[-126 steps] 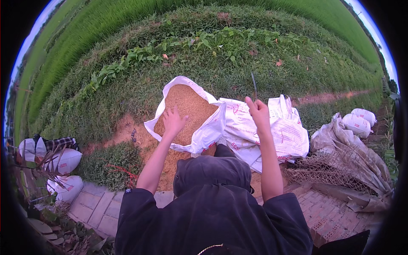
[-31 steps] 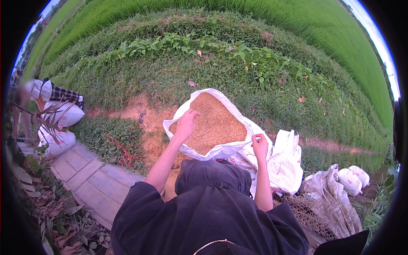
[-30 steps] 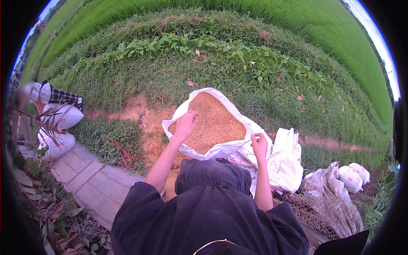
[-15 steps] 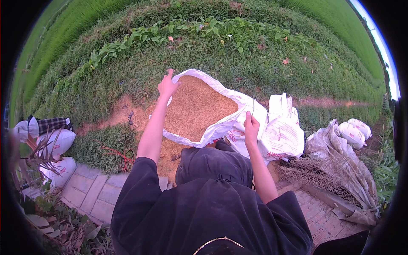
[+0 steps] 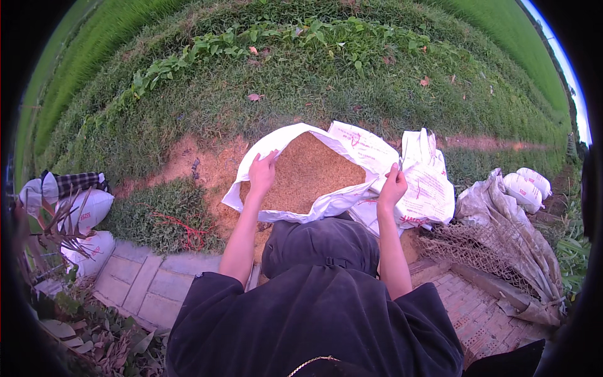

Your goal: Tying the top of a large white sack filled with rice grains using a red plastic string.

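A white woven sack (image 5: 281,139) stands in front of me with its mouth spread wide. Loose golden-brown grain or husk (image 5: 320,174) fills it nearly to the opening. At the left side of the mouth, my left hand (image 5: 262,173) is closed over the turned-out rim, its fingertips partly hidden. My right hand (image 5: 392,187) is curled with the thumb up, pinching the gathered rim at the right side. A thin dark strand or tool shows by that thumb, too small to name.
White printed sacks (image 5: 427,188) lie to the right, beside netting (image 5: 474,257) and a dirty grey sheet (image 5: 502,210). Filled sacks stand at far left (image 5: 88,210) and far right (image 5: 522,190). Paving (image 5: 141,283) runs along the near left; a grassy bank (image 5: 301,81) rises beyond.
My left hand has come nearer and slightly right from the far left rim, and that rim now spreads outward. My right hand has shifted a little right. The sack's mouth looks narrower.
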Tool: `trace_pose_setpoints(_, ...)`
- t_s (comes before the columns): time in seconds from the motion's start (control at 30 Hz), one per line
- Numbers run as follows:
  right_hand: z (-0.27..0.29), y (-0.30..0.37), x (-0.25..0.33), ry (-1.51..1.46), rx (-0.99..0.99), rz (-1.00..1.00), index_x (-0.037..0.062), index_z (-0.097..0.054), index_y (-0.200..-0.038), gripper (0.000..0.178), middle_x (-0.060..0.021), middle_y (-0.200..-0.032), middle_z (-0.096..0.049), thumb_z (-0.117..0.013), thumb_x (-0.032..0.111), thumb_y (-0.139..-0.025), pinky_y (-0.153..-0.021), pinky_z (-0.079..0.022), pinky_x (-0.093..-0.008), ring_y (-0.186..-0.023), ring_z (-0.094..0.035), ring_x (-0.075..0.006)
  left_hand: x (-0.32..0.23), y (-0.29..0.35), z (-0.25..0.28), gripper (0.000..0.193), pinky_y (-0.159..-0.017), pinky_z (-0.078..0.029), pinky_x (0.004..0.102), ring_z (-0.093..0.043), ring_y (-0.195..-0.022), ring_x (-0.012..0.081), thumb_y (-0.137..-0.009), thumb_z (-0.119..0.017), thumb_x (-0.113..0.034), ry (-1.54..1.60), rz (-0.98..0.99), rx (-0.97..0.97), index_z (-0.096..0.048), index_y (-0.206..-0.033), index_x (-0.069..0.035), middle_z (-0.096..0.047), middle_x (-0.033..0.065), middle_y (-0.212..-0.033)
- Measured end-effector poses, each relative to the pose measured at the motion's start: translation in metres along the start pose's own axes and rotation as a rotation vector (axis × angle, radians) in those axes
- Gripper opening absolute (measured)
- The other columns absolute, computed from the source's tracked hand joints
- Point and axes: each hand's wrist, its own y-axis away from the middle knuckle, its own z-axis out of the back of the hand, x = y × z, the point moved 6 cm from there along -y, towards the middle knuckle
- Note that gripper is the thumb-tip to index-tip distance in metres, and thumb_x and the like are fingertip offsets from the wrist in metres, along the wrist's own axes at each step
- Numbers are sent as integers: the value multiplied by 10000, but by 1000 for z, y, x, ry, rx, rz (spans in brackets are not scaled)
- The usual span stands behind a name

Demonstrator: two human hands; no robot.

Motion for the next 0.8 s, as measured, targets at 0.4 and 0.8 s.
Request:
trace_pose_setpoints(0.4, -28, 8, 19, 322, 254, 209, 1, -585, -664, 441, 22, -529, -421, -624, 344, -939, -515, -273, -281, -531, -345, -87, -9, 55, 3, 239, -1050, -412, 444, -659, -956, 295, -918, -531, -117, 68, -102, -63, -680, -1104, -131, -695, 121, -1054)
trace_pose_setpoints(0.8, 19, 14, -25, 392, 283, 56, -20, -589, -689, 443, 1, -537, -448, -648, 364, -903, -520, -316, -299, -544, -376, -95, -13, 85, -4, 243, -1037, -440, 427, -639, -1019, 347, -933, -552, -199, 22, 25, -36, -687, -1133, -175, -687, 141, -1061)
